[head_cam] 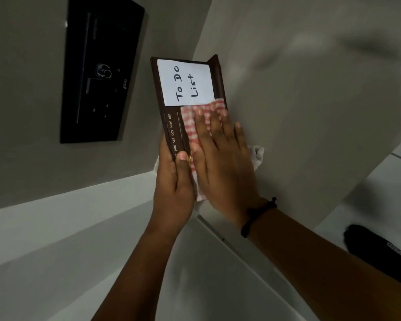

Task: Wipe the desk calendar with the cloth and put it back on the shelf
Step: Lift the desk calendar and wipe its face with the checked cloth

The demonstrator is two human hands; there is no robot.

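Dark brown, with a leather-like surface, the calendar [169, 107] is held up in the air in front of a grey wall [287, 100], turned on its side in the view. A white card [186, 82] with the handwritten words "To Do List" covers its far half. A strip of month labels, reading AUG, SEP, OCT, NOV, DEC, runs along its left edge.

The cloth [192, 126], checked red and white, lies flat on the near half of the calendar, just below the card. One loose end hangs under the hands; another white end shows to the right of the calendar.

The right hand [220, 158] lies palm-down on the cloth, fingers spread flat, pressing it against the calendar face; this grip is flat, not closed. A black cord band [257, 216] circles its wrist.

The left hand [174, 181] holds the calendar by its near left edge. Its grip is closed on that edge, thumb [182, 165] on the front beside the month strip, fingers behind and hidden.

Left of the calendar, a black panel [97, 72] is fixed to the wall. Below the calendar a white ledge [67, 216] runs across the view. At lower right of the calendar, a black object [375, 249] lies on a white surface; its kind cannot be told.
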